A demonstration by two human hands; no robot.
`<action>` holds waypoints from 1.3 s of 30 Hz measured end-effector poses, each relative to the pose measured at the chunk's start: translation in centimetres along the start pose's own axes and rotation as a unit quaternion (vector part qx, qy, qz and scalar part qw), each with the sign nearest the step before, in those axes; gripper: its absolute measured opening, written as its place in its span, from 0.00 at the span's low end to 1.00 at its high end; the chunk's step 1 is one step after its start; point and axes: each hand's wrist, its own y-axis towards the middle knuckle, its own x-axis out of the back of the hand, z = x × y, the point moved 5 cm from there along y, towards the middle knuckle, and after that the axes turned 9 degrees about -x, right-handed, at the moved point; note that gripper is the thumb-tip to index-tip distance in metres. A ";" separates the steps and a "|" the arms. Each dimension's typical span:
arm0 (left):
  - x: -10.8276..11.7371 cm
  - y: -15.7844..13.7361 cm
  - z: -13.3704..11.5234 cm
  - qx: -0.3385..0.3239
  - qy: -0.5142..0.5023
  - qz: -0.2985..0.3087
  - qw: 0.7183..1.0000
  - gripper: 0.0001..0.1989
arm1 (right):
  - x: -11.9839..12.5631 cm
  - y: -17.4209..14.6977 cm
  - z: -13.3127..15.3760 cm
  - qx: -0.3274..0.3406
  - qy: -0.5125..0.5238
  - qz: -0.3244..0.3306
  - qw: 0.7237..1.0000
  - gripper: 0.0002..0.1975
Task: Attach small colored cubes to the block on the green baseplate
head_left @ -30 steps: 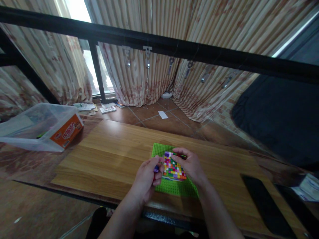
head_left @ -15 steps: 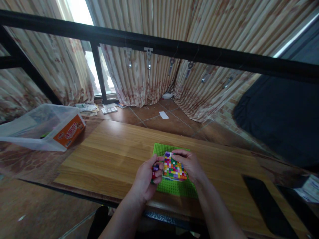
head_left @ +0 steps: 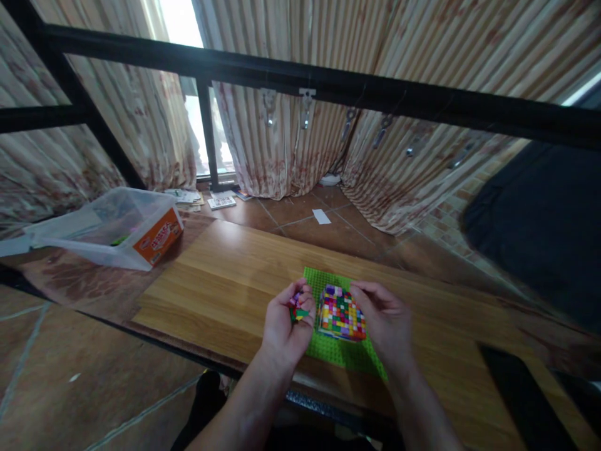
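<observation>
Multicoloured brick build (head_left: pixel 342 318) sits on a green baseplate (head_left: pixel 328 352), left hand (head_left: pixel 287 322) at 9 o'clock cupping loose bricks (head_left: pixel 297 312), right hand (head_left: pixel 389 313) at 3 o'clock, its grip unclear.

The baseplate (head_left: pixel 331 352) is showing bright green, while the brick block (head_left: pixel 342 316) is mixing red, yellow, white, orange, purple and green. The curtains (head_left: pixel 270 37) are displaying beige stripes with reddish blotches.

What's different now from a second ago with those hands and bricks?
The right hand has shifted right, uncovering more of the brick block. The left hand has drawn slightly left and opened somewhat, showing more loose bricks in it. The camera view swung left. The block stays on the green baseplate.
</observation>
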 end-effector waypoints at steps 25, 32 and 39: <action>-0.1 -0.5 0.2 -0.053 0.134 0.026 0.989 0.11 | -4.6 -4.6 3.5 0.128 -0.157 0.158 0.966 0.03; 0.8 -0.7 0.8 -0.017 0.295 0.044 0.954 0.08 | -2.8 -3.1 2.8 0.102 -0.118 0.096 0.983 0.06; 0.0 -1.3 1.1 -0.059 0.404 0.125 0.904 0.15 | -2.2 -2.4 2.0 0.065 -0.103 0.093 0.988 0.06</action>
